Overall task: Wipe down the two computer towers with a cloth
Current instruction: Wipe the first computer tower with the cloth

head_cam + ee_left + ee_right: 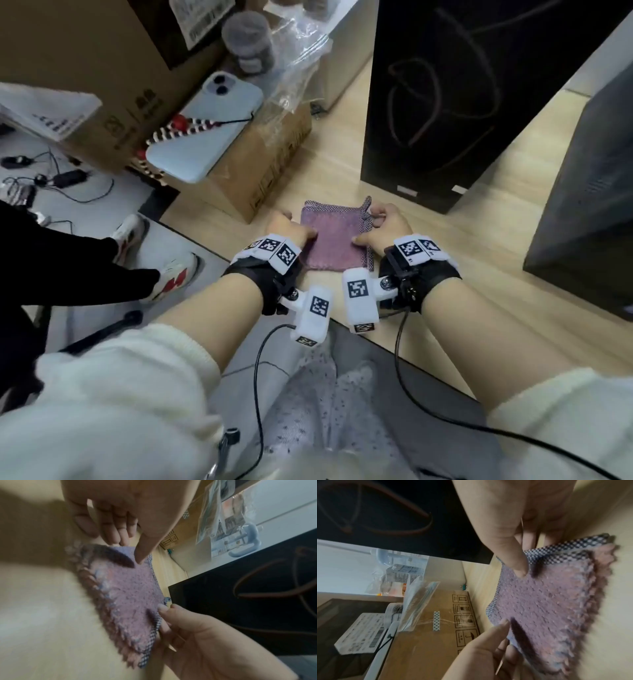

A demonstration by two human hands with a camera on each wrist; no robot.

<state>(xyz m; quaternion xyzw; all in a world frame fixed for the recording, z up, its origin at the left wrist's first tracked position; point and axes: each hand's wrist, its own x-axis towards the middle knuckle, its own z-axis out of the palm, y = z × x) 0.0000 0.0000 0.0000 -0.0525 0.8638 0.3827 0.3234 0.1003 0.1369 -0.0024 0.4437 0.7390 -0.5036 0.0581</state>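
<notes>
A folded purple cloth (334, 236) with a checked border lies flat on the wooden desk (462, 274). My left hand (289, 226) holds its left edge, thumb (141, 558) on top and fingers curled at the side. My right hand (385, 222) pinches the right edge, thumb (519, 569) pressed on the cloth (547, 608). A black tower (462, 85) with a glass side stands just behind the cloth. The second, dark grey tower (582, 205) stands to the right.
A cardboard box (260, 164) with a light blue phone (209, 126) and a clear plastic bag (294, 65) on it stands left of the cloth. Another person's legs and shoes (150, 267) are at the left, beyond the desk's edge. Cables (58, 178) lie on the floor.
</notes>
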